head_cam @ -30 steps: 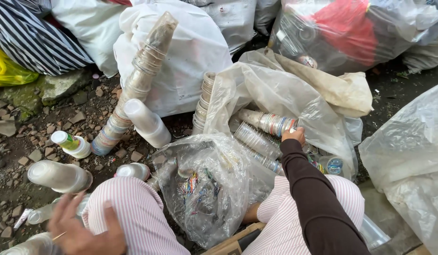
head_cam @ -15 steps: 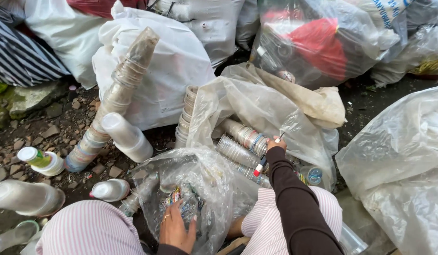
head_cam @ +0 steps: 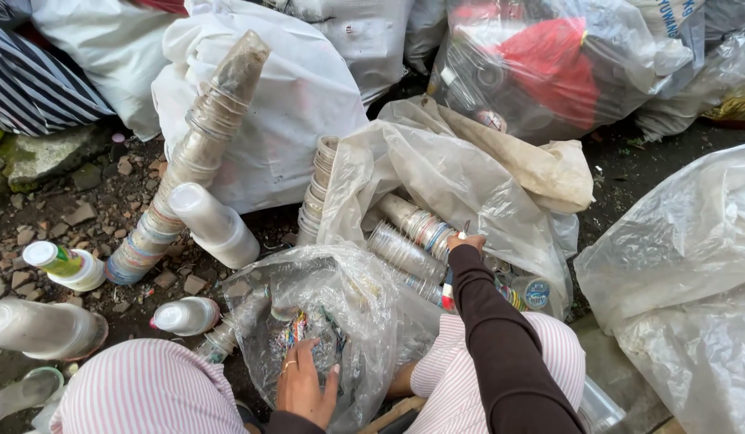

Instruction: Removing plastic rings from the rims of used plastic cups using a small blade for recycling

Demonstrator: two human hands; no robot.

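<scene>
Clear crinkled plastic everywhere, so edges are hard to read. The small clear bag between the knees is cloudy; coloured scraps inside show only as blurred streaks. Left hand lies flat on the bag's near face, fingers spread and slightly bent, pressing the film, not closed on anything; the wrist is cut off by the lower frame edge. Right hand, in a dark long sleeve, reaches into the big translucent sack behind, fingertips resting on a lying stack of nested clear cups with coloured printed rims. Its fingers are mostly hidden behind the knuckles and sleeve, so whether they grip the stack or just touch it, can't tell. More cup stacks lie under that one, partly buried in folds of the sack. To the left, a tall leaning stack of dirty ribbed cups rests against a white sack. Loose cloudy bottles lie on the stony ground, some cut by the left edge. Pink-striped trousers cover both knees.
</scene>
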